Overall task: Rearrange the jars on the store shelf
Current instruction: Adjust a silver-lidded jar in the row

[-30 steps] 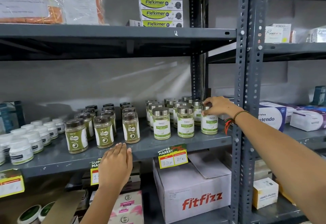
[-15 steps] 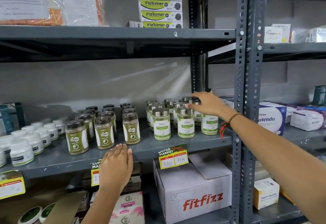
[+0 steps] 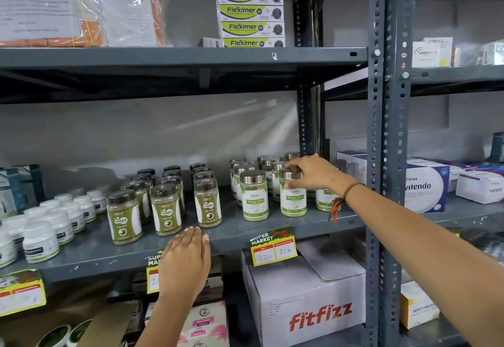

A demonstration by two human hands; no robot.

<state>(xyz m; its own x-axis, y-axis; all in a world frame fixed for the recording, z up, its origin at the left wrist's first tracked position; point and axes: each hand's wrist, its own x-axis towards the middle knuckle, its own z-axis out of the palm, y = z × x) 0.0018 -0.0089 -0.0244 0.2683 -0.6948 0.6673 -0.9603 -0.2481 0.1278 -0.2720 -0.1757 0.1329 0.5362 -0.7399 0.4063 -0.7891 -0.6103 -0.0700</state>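
On the grey middle shelf (image 3: 272,230) stand rows of Moringa Leaves jars with silver lids and white-green labels. My right hand (image 3: 313,172) reaches in from the right, fingers closed around the lid of the front-row middle Moringa jar (image 3: 293,200). A second front jar (image 3: 254,196) stands to its left, a third (image 3: 326,200) sits partly hidden under my wrist. Left of them stand rows of dark-lidded Gaska jars (image 3: 166,210). My left hand (image 3: 185,262) rests flat on the shelf's front edge, fingers together, holding nothing.
Small white tubs (image 3: 41,240) fill the shelf's left end. A fitfizz carton (image 3: 308,300) sits below, price tags (image 3: 272,247) hang on the shelf lip. Fleximer boxes (image 3: 251,11) are stacked on the upper shelf. A steel upright (image 3: 387,155) stands at right, with boxes (image 3: 425,185) beyond.
My right hand left the rightmost front jar, swept left over the lids and now grips the middle front jar's lid. My left hand stayed on the shelf edge.
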